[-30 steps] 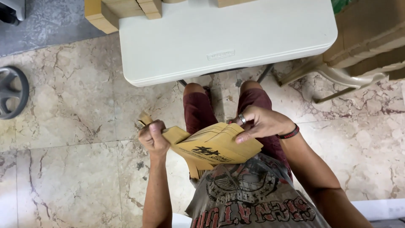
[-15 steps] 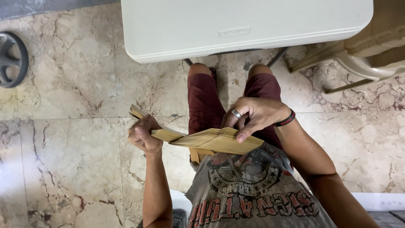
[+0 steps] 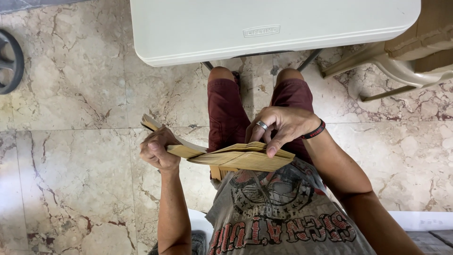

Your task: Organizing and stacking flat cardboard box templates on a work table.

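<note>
The left hand [image 3: 159, 152] has its fingers [image 3: 155, 147] clamped around one end of a stack of flat tan paper bags [image 3: 236, 157], held over the lap. The right hand [image 3: 278, 128] rests on the stack's top, fingers curled, thumb pressing the near edge. Beyond the knees stands a white desk [image 3: 273, 28] on a marble floor [image 3: 71, 118]

two hands [image 3: 160, 152], one stack of brown paper bags [image 3: 240, 158], one white table [image 3: 188, 28]

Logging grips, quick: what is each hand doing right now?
Left hand: closed on the stack of brown paper bags.
Right hand: fingers curled over the stack's top.
</note>
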